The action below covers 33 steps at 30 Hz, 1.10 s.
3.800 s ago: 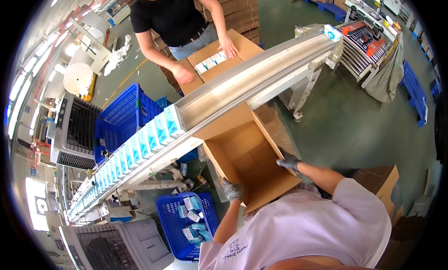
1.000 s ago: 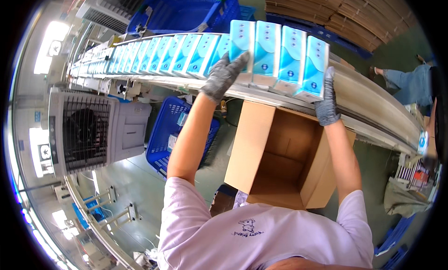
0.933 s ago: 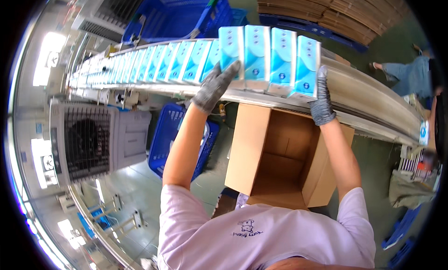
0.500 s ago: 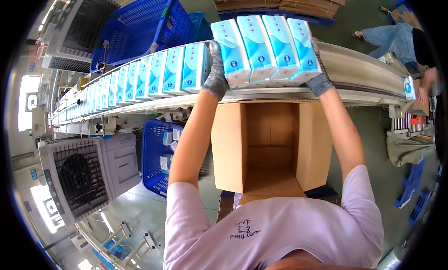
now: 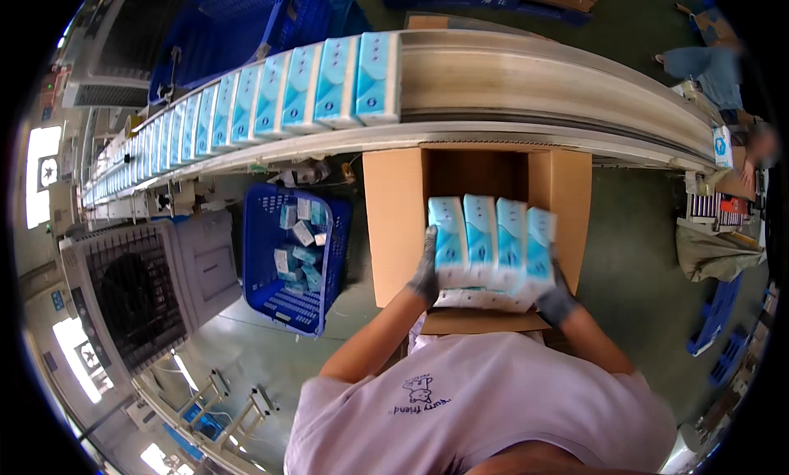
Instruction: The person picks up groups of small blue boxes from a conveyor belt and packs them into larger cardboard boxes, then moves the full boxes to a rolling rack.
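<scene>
Overhead, a person in a pale shirt presses a row of four blue-and-white packs (image 5: 491, 243) between two gloved hands, holding them over an open carton (image 5: 394, 220). Gripping from the outside, the left hand (image 5: 426, 269) lies flat against the leftmost pack and the right hand (image 5: 555, 292) clamps the rightmost one, so that the packs stand upright side by side, squeezed together. Directly below the hands, the carton's flaps are folded out, its brown inner wall showing beyond the packs. Whether the packs touch the carton's bottom cannot be told.

Beyond the hands, a conveyor (image 5: 542, 80) curves across the view. To the upper left of the hands, a long line of the same packs (image 5: 271, 97) stands on it, shoulder to shoulder, running off to the left; the stretch straight ahead of the hands is bare metal.

Left of the left hand, on the floor, sits a blue crate (image 5: 289, 261) holding loose small packets in a heap. Farther left stands a grey fan unit (image 5: 140, 286) with a dark grille. Far off to the right of the right hand, at the conveyor's end, another person (image 5: 723, 64) is blurred at the rim.
</scene>
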Motion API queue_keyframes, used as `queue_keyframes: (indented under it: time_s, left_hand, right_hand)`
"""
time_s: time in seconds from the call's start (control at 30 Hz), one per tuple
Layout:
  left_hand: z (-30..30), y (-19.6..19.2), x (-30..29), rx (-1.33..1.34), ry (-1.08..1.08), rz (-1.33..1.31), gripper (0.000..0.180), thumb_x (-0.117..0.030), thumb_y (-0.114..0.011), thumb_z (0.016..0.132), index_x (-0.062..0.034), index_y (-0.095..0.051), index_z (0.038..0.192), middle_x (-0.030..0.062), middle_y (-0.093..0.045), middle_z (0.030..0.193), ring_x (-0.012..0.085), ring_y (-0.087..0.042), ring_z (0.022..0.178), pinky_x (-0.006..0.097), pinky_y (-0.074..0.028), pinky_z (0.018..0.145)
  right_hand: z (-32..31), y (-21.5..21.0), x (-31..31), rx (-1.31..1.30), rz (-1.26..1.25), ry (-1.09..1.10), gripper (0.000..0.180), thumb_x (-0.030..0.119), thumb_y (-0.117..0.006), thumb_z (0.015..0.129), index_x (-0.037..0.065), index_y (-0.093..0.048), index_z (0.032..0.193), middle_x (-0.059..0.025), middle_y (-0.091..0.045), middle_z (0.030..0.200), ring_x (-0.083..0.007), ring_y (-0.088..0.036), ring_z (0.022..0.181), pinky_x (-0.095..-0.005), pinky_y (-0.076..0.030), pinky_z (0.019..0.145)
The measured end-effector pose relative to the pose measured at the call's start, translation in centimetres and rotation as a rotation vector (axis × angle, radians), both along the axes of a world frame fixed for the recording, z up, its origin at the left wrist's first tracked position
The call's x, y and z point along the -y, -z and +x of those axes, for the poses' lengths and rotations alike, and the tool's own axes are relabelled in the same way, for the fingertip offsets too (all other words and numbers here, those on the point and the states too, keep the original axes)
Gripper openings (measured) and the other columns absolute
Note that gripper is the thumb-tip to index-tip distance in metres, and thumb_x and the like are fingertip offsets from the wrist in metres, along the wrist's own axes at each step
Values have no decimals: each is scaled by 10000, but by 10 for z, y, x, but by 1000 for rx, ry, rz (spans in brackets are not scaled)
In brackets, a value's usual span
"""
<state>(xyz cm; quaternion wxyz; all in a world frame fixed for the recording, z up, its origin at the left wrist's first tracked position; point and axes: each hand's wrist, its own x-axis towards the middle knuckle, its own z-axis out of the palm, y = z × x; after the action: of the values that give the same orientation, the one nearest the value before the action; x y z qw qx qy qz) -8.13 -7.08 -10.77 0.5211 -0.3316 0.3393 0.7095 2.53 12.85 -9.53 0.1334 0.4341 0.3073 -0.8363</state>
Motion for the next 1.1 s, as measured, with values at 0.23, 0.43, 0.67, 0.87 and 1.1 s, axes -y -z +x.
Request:
queue_keyframes:
  time_s: [0.23,0.43,0.67,0.87,1.1]
  left_hand:
    - [95,192,-38,82,-41,-276,479,-386,-334,892,-72,-418,1245,78,-492,1216,216,-454,1110,357,-356,946]
    - [-49,-9,40,-562,339,309,468,-293,-467,879,-49,-363,1264,59,-488,1188,181,-462,1061,327,-373,926]
    - [-226,-69,81,-1706,820,-1760,598,-98,-570,676,4,-378,1233,171,-396,1247,358,-386,1142,414,-324,962]
    - [-252,-85,26,-1459,987,-1624,888,-166,-714,600,-51,-226,1333,221,-395,1242,334,-382,1177,421,-312,983]
    - [-250,-32,-12,-1271,281,-511,649,-581,-680,610,-36,-635,959,98,-641,918,196,-594,863,310,-448,782]
  right_hand:
    - [-6,159,-10,606,184,-554,677,607,-401,778,188,-342,1307,-10,-385,1312,-245,-392,1161,-502,-342,878]
    - [-22,96,-34,-25,702,-811,394,321,-400,899,96,-445,1219,-77,-520,1131,-209,-508,1004,-348,-449,804]
    - [-230,-47,-11,-845,1106,-201,398,216,-501,856,13,-469,1197,-115,-526,1169,-182,-504,1067,-275,-385,902]
    - [-296,-10,-17,-686,1246,-652,710,531,-476,812,55,-303,1309,-179,-483,1189,-274,-458,1109,-341,-344,935]
    - [-281,14,-65,-466,1415,-388,610,431,-565,795,45,-382,1232,-117,-520,1118,-187,-497,1000,-326,-392,866]
